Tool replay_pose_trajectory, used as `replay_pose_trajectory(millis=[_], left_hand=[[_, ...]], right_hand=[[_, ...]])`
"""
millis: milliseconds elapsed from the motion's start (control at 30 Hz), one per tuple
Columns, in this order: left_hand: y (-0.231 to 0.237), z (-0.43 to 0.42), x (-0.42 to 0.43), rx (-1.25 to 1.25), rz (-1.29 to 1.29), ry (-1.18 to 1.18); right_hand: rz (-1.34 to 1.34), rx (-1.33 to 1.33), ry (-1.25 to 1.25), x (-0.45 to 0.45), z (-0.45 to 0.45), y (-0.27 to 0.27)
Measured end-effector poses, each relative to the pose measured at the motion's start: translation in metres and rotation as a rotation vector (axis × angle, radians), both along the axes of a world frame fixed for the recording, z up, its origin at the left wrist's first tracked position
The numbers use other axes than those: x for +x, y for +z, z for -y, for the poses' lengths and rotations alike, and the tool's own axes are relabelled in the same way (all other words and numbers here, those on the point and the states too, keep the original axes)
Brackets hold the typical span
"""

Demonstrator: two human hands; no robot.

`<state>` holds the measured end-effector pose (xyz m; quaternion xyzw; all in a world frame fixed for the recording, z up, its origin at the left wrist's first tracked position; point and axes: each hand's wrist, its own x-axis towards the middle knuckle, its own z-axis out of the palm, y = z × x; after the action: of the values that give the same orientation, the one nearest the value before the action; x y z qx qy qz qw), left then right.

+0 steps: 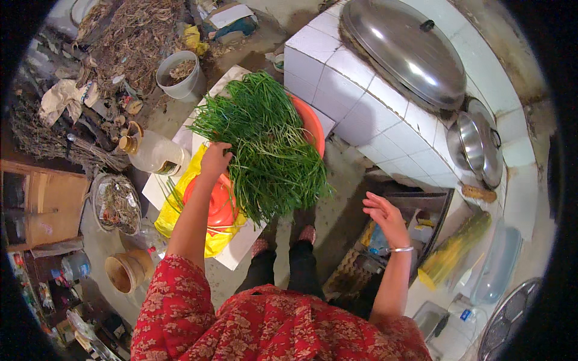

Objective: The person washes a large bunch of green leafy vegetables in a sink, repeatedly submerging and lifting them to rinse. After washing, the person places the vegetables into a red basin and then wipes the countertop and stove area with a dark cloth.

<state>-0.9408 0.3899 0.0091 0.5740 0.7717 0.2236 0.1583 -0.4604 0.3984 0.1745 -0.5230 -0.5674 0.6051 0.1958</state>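
Observation:
A large heap of long green chives or similar leafy stalks [266, 149] spills over an orange-red plastic basin [311, 119]. My left hand [216, 159] is at the left edge of the heap, its fingers bent against the leaves. Whether it grips any stalks is hard to see. Below that forearm lie a red plastic lid or bowl [221, 207] and a yellow plastic bag [219, 245]. My right hand [386, 219], with a silver bangle at its wrist, is held in the air to the right, fingers apart and nothing in it.
A white tiled stove [345, 85] with a big domed metal lid [406, 49] curves along the right. At left stand a large clear jug [158, 153], a white bucket [183, 74] and a tan bucket [126, 270]. Dry brush [131, 40] is piled at upper left.

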Motion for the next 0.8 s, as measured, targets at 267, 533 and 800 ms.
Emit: replay_pose_trajectory(millis=[267, 533, 800], left_hand=[[-0.119, 0.11, -0.022, -0.139, 0.136, 0.512], [-0.176, 0.172, 0.033, -0.229, 0.059, 0.346], [-0.202, 0.173, 0.058, -0.529, -0.088, 0.312]], right_hand=[[0.114, -0.086, -0.302, 0.057, 0.144, -0.001], [0.188, -0.3, -0.325, 0.048, 0.219, -0.038], [0.236, -0.321, -0.263, 0.053, 0.232, -0.077]])
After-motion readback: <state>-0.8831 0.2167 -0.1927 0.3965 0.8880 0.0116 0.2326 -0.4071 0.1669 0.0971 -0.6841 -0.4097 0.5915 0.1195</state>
